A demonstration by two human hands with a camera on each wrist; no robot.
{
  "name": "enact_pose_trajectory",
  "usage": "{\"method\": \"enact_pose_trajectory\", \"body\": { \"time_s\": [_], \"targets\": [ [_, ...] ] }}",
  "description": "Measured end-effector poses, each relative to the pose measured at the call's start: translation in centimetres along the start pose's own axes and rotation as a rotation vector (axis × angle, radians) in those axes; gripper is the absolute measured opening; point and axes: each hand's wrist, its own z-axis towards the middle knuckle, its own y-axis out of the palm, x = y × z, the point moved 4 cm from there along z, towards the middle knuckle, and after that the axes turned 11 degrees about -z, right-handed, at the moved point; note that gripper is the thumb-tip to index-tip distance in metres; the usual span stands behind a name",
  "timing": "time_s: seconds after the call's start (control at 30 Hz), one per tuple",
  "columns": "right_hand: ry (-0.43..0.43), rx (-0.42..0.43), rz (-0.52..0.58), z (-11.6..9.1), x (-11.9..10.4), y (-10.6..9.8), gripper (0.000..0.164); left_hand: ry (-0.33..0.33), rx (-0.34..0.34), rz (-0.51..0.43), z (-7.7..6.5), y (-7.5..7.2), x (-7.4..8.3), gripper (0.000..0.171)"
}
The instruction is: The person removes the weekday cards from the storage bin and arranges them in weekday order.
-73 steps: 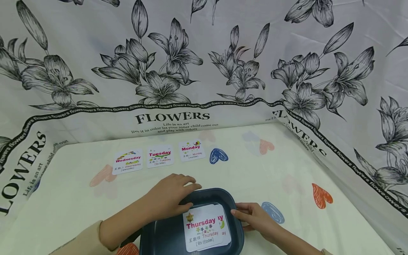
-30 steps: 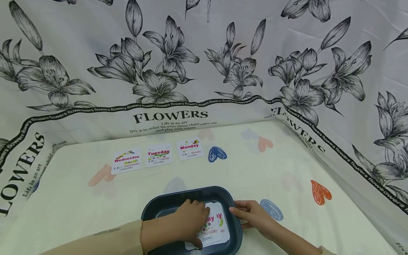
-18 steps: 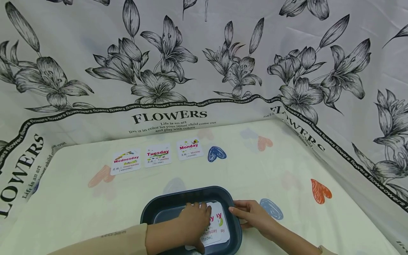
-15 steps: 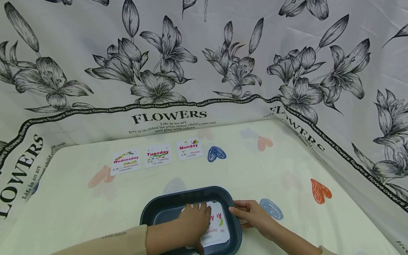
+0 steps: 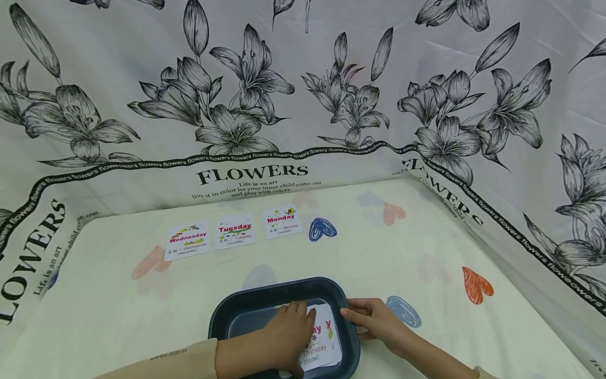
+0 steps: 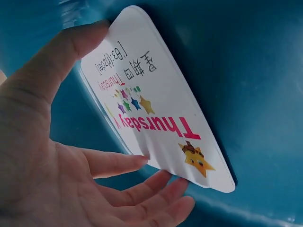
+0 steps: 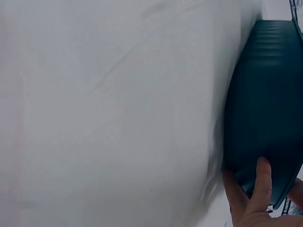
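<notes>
Inside the dark blue tray, a Thursday card lies on top of at least one other card, whose edge shows at the right. My left hand reaches over the tray's front and grips the Thursday card, its thumb at one edge and fingertips along the opposite edge. Much of the card is hidden under that hand in the head view. At the tray's right side my right hand holds the rim, thumb on top; in the right wrist view its fingers press against the outer wall.
Beyond the tray, a Wednesday card, a Tuesday card and a Monday card lie face up in a row. The cream cloth is printed with hearts, and a flower-patterned curtain stands behind.
My left hand came from the tray's far rim down onto the cards. The Thursday card has slid slightly right over the card below. My right hand stays at the tray's rim.
</notes>
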Motion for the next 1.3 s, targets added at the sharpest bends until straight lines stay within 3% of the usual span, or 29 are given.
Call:
{"method": "enact_pose_trajectory", "body": {
  "time_s": [0.33,0.63,0.83,1.1,1.3],
  "targets": [
    [0.012,0.003,-0.003,0.0,0.1,0.0,0.065,-0.030,-0.032,-0.149,0.1,-0.1,-0.2,0.110],
    [0.021,0.003,-0.010,0.1,0.1,0.0,0.063,0.001,-0.030,-0.259,-0.4,-1.2,-0.8,0.107],
    [0.027,0.010,-0.018,0.1,0.2,-0.1,0.063,-0.027,0.002,-0.316,-1.5,-3.7,-1.6,0.105],
    [0.017,0.003,0.003,0.1,0.0,-0.2,0.064,-0.010,0.146,-0.355,-2.4,-8.2,-2.7,0.104],
    [0.025,0.011,-0.013,0.2,0.1,0.0,0.063,-0.002,0.223,-0.357,-2.6,-9.7,-3.3,0.101]
  ]
}}
